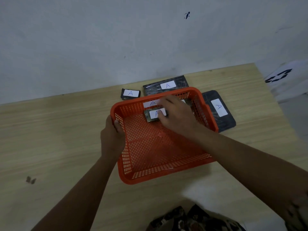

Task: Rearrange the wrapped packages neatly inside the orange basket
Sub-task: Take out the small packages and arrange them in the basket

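Note:
An orange mesh basket [146,174] sits tilted on the wooden table. My left hand [111,139] grips its left rim. My right hand [176,115] reaches inside and holds a small dark wrapped package [150,118] with a white "A" label near the far wall. Behind it in the basket lies another labelled package [150,103], partly hidden by my hand. Outside the basket lie three dark packages with "A" labels: a small one [130,93] at the far left, a large one [166,85] behind the basket, and a large one [218,109] to the right.
The table [58,130] runs against a grey wall at the back, and its right edge is near the right package. A small dark mark [30,180] shows at the near left. Camouflage clothing [191,219] appears at the bottom.

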{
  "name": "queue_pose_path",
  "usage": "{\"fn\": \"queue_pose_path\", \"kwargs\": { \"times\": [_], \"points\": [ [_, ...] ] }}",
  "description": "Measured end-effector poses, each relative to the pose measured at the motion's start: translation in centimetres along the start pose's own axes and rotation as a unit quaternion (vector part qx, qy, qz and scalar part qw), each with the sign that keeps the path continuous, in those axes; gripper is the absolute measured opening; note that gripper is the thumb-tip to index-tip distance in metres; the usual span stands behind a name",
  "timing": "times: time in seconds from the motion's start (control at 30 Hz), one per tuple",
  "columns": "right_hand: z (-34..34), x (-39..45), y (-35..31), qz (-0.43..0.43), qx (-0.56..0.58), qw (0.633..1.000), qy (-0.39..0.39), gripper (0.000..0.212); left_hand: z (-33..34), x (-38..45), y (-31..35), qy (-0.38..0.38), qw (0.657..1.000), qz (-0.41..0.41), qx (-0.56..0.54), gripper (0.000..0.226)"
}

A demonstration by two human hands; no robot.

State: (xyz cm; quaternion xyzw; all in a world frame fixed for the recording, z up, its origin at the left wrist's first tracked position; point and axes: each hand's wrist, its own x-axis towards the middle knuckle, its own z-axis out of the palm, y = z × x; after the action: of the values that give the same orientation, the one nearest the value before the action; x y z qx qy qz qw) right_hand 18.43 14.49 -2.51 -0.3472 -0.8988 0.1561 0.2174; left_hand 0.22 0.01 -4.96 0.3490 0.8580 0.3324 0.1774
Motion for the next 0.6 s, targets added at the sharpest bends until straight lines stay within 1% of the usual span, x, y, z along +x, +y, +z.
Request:
{"fn": "queue_pose_path", "kwargs": {
  "times": [0.1,0.13,0.2,0.3,0.37,0.43,0.5,0.57,0.6],
  "points": [
    [2.2,5.4,-2.4,0.02,0.074,0.997,0.001,0.02,0.1,0.1,0.0,0.0,1.0,-0.018,-0.005,0.035],
    [3.0,7.1,-2.9,0.039,0.094,0.995,-0.011,0.019,0.1,0.2,0.0,-0.001,1.0,-0.028,-0.007,0.035],
    [4.5,10.1,-3.4,0.076,0.104,0.989,-0.072,0.024,0.2,0.2,0.0,0.002,0.999,-0.036,-0.006,0.034],
    [6.5,13.4,-3.4,0.126,0.084,0.97,-0.192,0.041,0.4,0.2,-0.2,0.005,0.999,-0.036,-0.004,0.031],
    [7.6,14.8,-3.2,0.141,0.049,0.954,-0.262,0.047,0.4,0.2,-0.3,0.005,0.999,-0.04,-0.004,0.031],
    [8.5,15.7,-3.1,0.156,0.035,0.942,-0.296,0.05,0.5,0.3,-0.3,0.002,0.999,-0.044,-0.006,0.031],
    [9.1,16.4,-3.1,0.166,0.035,0.935,-0.312,0.06,0.5,0.3,-0.3,-0.003,0.999,-0.044,-0.012,0.032],
    [9.7,17.0,-3.0,0.148,0.012,0.927,-0.343,0.066,0.4,0.3,-0.1,-0.012,0.999,-0.044,-0.022,0.033],
    [10.0,17.2,-3.0,0.135,-0.003,0.923,-0.359,0.066,0.4,0.4,-0.1,-0.017,0.999,-0.043,-0.026,0.034]
  ]
}}
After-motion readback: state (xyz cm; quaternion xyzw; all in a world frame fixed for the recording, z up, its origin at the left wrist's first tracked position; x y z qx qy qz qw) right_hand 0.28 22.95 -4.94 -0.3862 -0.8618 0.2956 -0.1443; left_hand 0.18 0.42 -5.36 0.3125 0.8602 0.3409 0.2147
